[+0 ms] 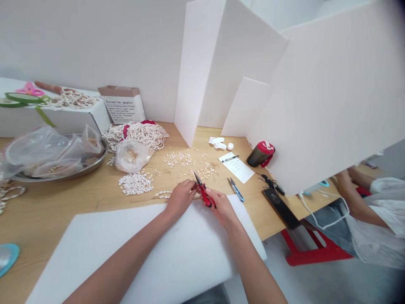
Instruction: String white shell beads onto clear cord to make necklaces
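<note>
My left hand [180,198] and my right hand [223,207] work close together above a white foam sheet [142,253] lying on the wooden table [63,202]. My right hand is closed on red-handled pliers [204,192], their metal jaws pointing up and away. My left hand pinches the end of a short strand of white shells [163,194], right beside the pliers' jaws. The fingers hide the exact point of contact. Loose small shells [186,160] lie scattered ahead of my hands, and a heap of white shells [136,183] sits to the left.
Blue-handled snips [236,189], a black phone [281,207] and a note sheet with a pen [236,166] lie to the right. Bagged shells fill a metal tray [91,158] at left. White foam boards [316,97] stand beyond, and a seated co-worker [363,211] is at right.
</note>
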Tool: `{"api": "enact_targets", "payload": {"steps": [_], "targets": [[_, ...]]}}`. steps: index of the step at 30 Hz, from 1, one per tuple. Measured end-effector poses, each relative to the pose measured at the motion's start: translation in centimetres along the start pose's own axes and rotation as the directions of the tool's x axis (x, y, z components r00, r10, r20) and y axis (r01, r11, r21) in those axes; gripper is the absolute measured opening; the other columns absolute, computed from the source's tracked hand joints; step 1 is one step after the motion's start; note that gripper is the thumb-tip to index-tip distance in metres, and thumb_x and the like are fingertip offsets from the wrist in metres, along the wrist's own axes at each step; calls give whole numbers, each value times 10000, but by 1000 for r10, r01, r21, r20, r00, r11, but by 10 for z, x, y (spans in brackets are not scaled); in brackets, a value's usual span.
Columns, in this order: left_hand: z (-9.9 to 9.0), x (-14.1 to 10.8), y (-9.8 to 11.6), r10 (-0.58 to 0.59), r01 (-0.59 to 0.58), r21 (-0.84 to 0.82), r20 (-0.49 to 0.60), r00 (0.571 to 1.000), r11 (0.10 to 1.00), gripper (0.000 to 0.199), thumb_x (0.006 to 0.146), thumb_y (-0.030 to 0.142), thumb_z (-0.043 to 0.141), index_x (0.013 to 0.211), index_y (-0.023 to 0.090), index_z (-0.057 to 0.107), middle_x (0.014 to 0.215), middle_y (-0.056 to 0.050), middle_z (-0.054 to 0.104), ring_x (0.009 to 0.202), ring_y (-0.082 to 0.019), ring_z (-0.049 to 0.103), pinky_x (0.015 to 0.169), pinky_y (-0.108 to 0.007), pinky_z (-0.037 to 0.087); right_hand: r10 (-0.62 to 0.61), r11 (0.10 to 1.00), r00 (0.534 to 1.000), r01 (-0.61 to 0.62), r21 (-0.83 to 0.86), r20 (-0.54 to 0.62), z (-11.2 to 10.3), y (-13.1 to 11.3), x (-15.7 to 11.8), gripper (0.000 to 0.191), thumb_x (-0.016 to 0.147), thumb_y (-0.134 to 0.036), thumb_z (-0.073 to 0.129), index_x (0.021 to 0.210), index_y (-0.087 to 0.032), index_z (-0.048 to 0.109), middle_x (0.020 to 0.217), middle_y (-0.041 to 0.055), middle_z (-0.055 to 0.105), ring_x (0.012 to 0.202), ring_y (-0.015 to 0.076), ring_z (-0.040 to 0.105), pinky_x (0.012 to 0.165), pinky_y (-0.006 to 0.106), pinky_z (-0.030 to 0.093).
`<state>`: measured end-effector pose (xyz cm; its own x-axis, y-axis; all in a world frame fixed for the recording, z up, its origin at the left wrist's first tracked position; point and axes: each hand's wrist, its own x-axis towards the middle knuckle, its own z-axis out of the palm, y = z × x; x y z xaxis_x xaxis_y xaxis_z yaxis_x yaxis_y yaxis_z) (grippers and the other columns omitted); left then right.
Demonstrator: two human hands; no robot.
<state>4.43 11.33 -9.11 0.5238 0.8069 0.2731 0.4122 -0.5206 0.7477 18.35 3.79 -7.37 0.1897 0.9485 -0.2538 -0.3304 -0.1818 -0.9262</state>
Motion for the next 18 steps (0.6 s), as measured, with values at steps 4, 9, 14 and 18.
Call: {"api": "enact_targets", "payload": {"steps": [4,9,14,18], "targets": [[2,2,0,-76,80,-173,29,997,982,142,836,293,494,767,191,564,779,-25,607,740,-188,551,685,-289,388,7,994,1000,-9,106,17,-4,1,0,299,737,-384,677,924,-156,731,896,70,690,763,163,586,641,263,423],[3,8,-8,-139,197,-388,173,975,901,205,806,351,503,793,169,598,732,-10,619,689,-163,558,636,-254,404,13,990,1000,-14,142,13,-9,3,0,289,746,-367,672,921,-143,723,911,78,685,750,153,591,640,260,431],[-2,16,-16,-193,346,-514,327,925,785,285,736,433,584,743,149,607,629,11,573,546,-120,494,526,-225,364,29,989,999,-33,145,32,-9,1,-1,324,729,-394,678,924,-138,717,935,100,684,746,160,599,622,265,437],[-3,17,-19,-228,424,-568,385,894,705,360,722,499,604,671,144,584,575,23,528,475,-87,419,465,-203,293,15,991,1000,-19,135,27,-7,-1,-1,322,734,-388,676,927,-134,715,963,114,686,761,168,596,628,266,438]]}}
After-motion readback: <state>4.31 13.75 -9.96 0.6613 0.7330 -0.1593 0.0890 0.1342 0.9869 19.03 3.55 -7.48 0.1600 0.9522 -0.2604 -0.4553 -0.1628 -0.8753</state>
